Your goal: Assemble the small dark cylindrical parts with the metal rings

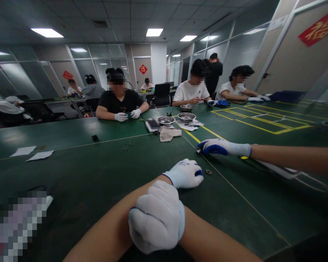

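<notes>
Both my hands wear white knit gloves, and my forearms cross over the green table (93, 174). My left hand (184, 174) lies on the table with its fingers curled and nothing visible in it. A small dark washer (208, 171) lies just right of it. My right hand (155, 216) is curled and rests on top of my left forearm. A co-worker's gloved hand (224, 147), with blue-coated fingers, reaches in from the right and presses on the table beyond the washer.
Three metal bowls (186, 117) and a crumpled cloth (168, 134) sit mid-table, with small loose parts (127, 146) nearer. Paper scraps (40, 155) lie at the left. Yellow tape lines (262, 122) mark the right side. Several people sit along the far edge.
</notes>
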Tool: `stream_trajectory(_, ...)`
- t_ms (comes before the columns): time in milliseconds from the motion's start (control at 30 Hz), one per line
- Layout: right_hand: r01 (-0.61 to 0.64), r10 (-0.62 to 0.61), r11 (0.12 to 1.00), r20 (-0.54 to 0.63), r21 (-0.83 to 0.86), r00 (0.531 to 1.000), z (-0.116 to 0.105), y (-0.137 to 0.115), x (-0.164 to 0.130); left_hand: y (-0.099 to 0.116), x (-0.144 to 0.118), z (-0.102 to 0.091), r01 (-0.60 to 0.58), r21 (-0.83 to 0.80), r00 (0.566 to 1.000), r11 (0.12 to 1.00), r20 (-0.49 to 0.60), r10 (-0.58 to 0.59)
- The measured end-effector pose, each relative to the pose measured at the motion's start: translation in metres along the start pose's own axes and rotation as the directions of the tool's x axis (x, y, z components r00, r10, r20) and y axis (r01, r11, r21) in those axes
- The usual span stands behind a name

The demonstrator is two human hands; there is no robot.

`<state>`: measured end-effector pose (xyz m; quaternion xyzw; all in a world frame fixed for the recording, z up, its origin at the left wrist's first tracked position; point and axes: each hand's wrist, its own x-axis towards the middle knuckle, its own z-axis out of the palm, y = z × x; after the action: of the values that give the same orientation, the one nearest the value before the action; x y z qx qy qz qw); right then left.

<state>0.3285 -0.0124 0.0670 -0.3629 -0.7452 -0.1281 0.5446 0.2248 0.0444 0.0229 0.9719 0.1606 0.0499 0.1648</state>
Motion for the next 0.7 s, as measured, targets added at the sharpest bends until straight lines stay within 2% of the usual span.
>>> stream_trajectory(33,0.006,-0.008,1.000,0.049,0.029,0.999,-0.023,0.032,0.003,0.005,0.009,0.002,-0.038,0.039,0.999,0.999,0.011,0.038)
stream_trajectory(67,0.030,-0.073,0.988,0.286,0.151,0.955,-0.043,0.062,0.004,0.009,0.018,0.004,-0.058,0.053,0.998,0.997,0.010,0.058)
stream_trajectory(100,-0.008,-0.095,0.975,0.447,0.223,0.890,-0.058,0.089,0.004,0.011,0.025,0.006,-0.065,0.056,0.998,0.996,0.000,0.065)
stream_trajectory(133,-0.068,-0.065,0.970,0.513,0.235,0.856,-0.070,0.112,0.002,0.012,0.030,0.008,-0.066,0.057,0.998,0.996,-0.008,0.067)
stream_trajectory(233,-0.212,0.035,0.949,0.589,0.235,0.808,-0.083,0.150,-0.009,0.012,0.035,0.014,-0.077,0.077,0.997,0.994,-0.004,0.078)
stream_trajectory(300,-0.263,0.078,0.941,0.620,0.214,0.781,-0.085,0.157,-0.011,0.012,0.031,0.014,-0.098,0.097,0.995,0.990,0.005,0.098)
stream_trajectory(367,-0.265,0.081,0.943,0.637,0.199,0.766,-0.087,0.152,-0.007,0.011,0.022,0.012,-0.117,0.104,0.993,0.988,0.002,0.117)
stream_trajectory(433,-0.209,0.042,0.954,0.595,0.214,0.802,-0.082,0.132,0.003,0.007,0.010,0.007,-0.147,0.088,0.989,0.985,-0.003,0.148)
stream_trajectory(467,-0.155,0.008,0.962,0.540,0.227,0.841,-0.075,0.114,0.007,0.002,0.003,0.002,-0.168,0.074,0.986,0.983,-0.009,0.169)
stream_trajectory(533,0.016,-0.088,0.977,0.335,0.213,0.938,-0.046,0.063,0.012,-0.015,-0.014,-0.010,-0.150,0.053,0.985,0.987,-0.076,0.153)
stream_trajectory(567,0.092,-0.114,0.986,0.164,0.139,0.980,-0.024,0.031,0.011,-0.028,-0.024,-0.018,-0.091,0.064,0.985,0.994,-0.138,0.099)
stream_trajectory(600,0.141,-0.140,0.988,-0.008,0.061,0.990,0.000,-0.003,0.009,-0.043,-0.034,-0.026,0.000,0.070,0.978,0.998,-0.208,0.014)
stream_trajectory(633,0.180,-0.179,0.982,-0.027,0.052,0.983,0.025,-0.035,0.005,-0.059,-0.044,-0.034,0.124,0.054,0.953,0.991,-0.284,-0.104)
stream_trajectory(700,0.239,-0.238,0.969,-0.024,0.058,0.971,0.070,-0.088,-0.005,-0.088,-0.063,-0.047,0.370,-0.024,0.855,0.929,-0.384,-0.350)
